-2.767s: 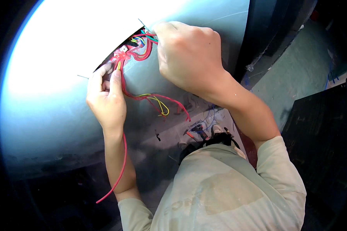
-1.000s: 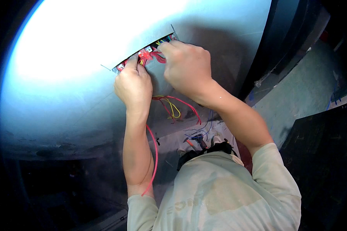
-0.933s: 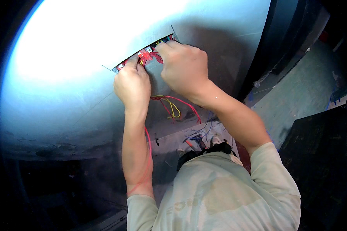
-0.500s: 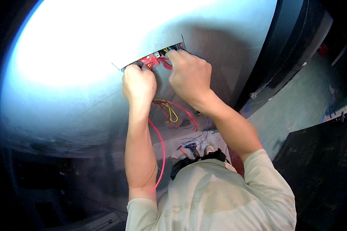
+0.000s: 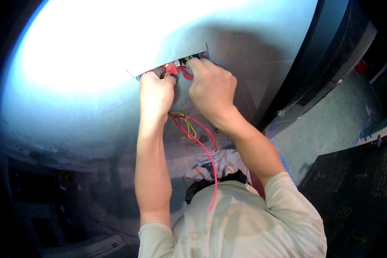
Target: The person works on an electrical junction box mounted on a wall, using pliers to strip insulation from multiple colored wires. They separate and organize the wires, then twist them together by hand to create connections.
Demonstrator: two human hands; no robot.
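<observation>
A narrow slot-shaped opening (image 5: 158,67) is cut in the pale wall, crowded with electrical wires. My left hand (image 5: 155,92) is closed at its left end, fingertips partly inside, with yellow and red wires running in by the thumb. Loose red and yellow wires (image 5: 189,124) hang out below that wrist; one long red wire reaches down before my shirt. At the right end, my right hand (image 5: 213,84) is curled closed, its fingertips hidden among yellow, green and dark wires. Between the hands sit a red wrapped piece (image 5: 171,68) and a looped red wire bundle (image 5: 185,74).
Bright light washes over the upper left wall (image 5: 73,56). A dark upright frame (image 5: 303,64) stands to the right. Below, near my feet, lie a power drill (image 5: 209,167), an orange-handled tool (image 5: 198,170) and thin blue wires. A dark printed board (image 5: 352,193) is at lower right.
The long red wire has swung right, from beside my left forearm to in front of my shirt. My left thumb has shifted slightly; both hands stay at the opening.
</observation>
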